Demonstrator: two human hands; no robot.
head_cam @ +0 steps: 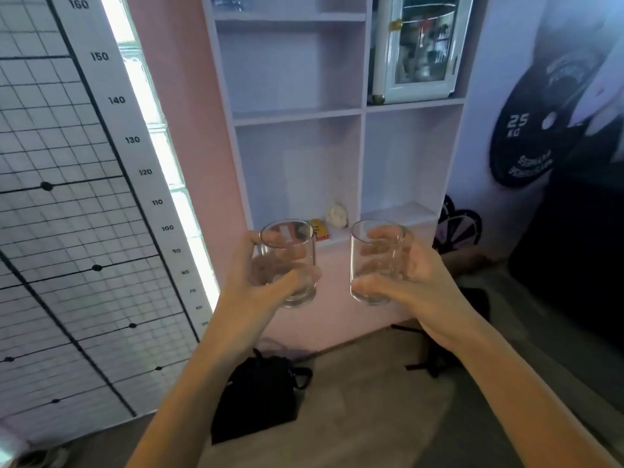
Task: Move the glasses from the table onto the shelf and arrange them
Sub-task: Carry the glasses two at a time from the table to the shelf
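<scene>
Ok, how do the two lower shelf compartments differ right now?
The lower left compartment holds small items at its front: a pale round object and a red-and-yellow box. The lower right compartment shows nothing inside. The left one looks a bit narrower. Both are open-fronted and pale.

Quick count: two hands, a left hand [261, 275] and a right hand [410, 278], and two clear glasses, one in each: the left glass [288, 261] and the right glass [374, 261]. Just beyond the hands there's one shelf unit [363, 106] with about five open cubbies showing. Behind the left glass sit one yellow-red box [320, 228] and one small white lump [337, 215]. Below the hands, one black bag [260, 400] on the floor.
</scene>
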